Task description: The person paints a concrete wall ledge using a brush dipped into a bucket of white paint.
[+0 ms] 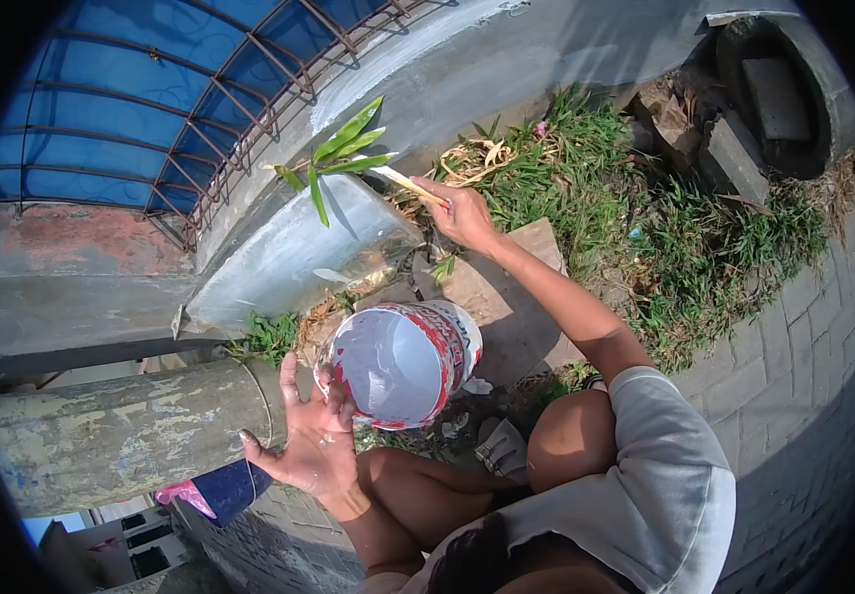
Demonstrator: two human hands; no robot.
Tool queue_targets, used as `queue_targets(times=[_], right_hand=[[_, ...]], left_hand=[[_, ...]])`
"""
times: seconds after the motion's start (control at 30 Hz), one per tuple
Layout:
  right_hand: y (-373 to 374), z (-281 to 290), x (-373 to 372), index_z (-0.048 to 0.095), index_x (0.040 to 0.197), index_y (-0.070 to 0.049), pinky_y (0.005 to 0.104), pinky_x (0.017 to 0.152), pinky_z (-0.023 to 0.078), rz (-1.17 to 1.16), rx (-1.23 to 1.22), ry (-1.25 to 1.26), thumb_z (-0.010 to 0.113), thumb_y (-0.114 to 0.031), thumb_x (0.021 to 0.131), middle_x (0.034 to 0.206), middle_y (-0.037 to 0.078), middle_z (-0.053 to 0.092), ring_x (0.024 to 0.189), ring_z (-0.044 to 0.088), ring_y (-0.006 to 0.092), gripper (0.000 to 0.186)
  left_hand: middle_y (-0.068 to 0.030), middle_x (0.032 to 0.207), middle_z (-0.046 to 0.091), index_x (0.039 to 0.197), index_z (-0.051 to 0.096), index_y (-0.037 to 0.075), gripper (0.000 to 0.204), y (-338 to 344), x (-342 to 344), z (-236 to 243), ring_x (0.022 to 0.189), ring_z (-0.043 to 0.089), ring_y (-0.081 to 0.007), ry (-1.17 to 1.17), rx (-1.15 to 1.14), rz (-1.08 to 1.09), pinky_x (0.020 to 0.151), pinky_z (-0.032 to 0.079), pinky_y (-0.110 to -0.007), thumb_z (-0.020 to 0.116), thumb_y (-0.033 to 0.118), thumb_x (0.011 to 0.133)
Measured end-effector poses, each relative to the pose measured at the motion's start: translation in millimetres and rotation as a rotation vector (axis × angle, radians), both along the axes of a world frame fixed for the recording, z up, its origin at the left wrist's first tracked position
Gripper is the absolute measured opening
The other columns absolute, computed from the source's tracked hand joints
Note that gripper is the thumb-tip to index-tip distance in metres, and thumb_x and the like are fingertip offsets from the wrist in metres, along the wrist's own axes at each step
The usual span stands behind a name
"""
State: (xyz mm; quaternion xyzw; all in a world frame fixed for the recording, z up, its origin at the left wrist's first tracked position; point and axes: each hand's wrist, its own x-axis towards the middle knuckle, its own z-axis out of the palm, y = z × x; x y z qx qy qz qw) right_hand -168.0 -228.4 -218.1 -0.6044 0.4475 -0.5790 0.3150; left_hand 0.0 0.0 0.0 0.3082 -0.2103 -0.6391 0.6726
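Note:
My right hand is closed on a paintbrush with a yellowish handle, angled up toward long green leaves at a low, pale grey curved wall. Below centre, a paint bucket with red and white markings has pale grey-white paint inside. My left hand is open beside the bucket's left side, palm up, fingers spread and some slightly bent near the rim; whether they touch it is unclear. The palm and fingertips carry pale smears.
A rusty grille over blue sheeting is at upper left, a weathered concrete post at lower left. Cardboard lies by grass. Concrete blocks and a hollow concrete piece sit at upper right, above paving. My bent knees are below.

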Motion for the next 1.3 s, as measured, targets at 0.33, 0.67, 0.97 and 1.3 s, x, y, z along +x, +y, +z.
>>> queue_targets(times=[0.33,0.67,0.97,1.3], right_hand=[[1.5,-14.1,-9.7,0.064,0.119,-0.014,0.0309,0.052,0.047,-0.078,-0.079,-0.081,0.062,-0.012,0.085,0.075,0.019,0.065,0.052,0.057,0.0182,0.034],[-12.1,-1.9,-18.7,0.062,0.12,-0.013,0.0302,0.054,0.048,-0.145,0.063,-0.164,0.062,-0.01,0.085,0.079,0.018,0.066,0.055,0.06,0.0155,0.035],[-13.3,-2.1,-6.3,0.063,0.12,-0.019,0.0347,0.049,0.045,-0.014,0.015,0.016,0.063,-0.015,0.085,0.066,0.018,0.06,0.049,0.055,0.0262,0.035],[24.3,-23.7,-13.8,0.06,0.122,-0.008,0.0288,0.058,0.049,-0.04,0.029,-0.026,0.061,-0.014,0.087,0.091,0.021,0.067,0.06,0.062,0.0196,0.035]], left_hand=[[-0.0237,0.115,0.042,0.14,0.024,0.002,0.1,2.0,-5.1,3.2,0.082,0.046,-0.0258,-0.015,0.043,0.055,0.069,0.04,-0.033,0.057,0.067,0.072],[-0.0248,0.116,0.044,0.14,0.025,0.002,0.099,1.2,-2.4,0.0,0.083,0.048,-0.0272,0.001,0.051,0.038,0.071,0.041,-0.035,0.057,0.067,0.072],[-0.0245,0.118,0.043,0.14,0.025,0.002,0.098,-1.4,-5.1,-2.5,0.085,0.049,-0.0277,-0.007,0.068,0.033,0.071,0.041,-0.035,0.057,0.066,0.073],[-0.0238,0.117,0.043,0.14,0.025,0.002,0.098,-3.0,-6.6,0.7,0.083,0.047,-0.0262,-0.039,0.041,0.049,0.069,0.04,-0.033,0.056,0.066,0.073]])
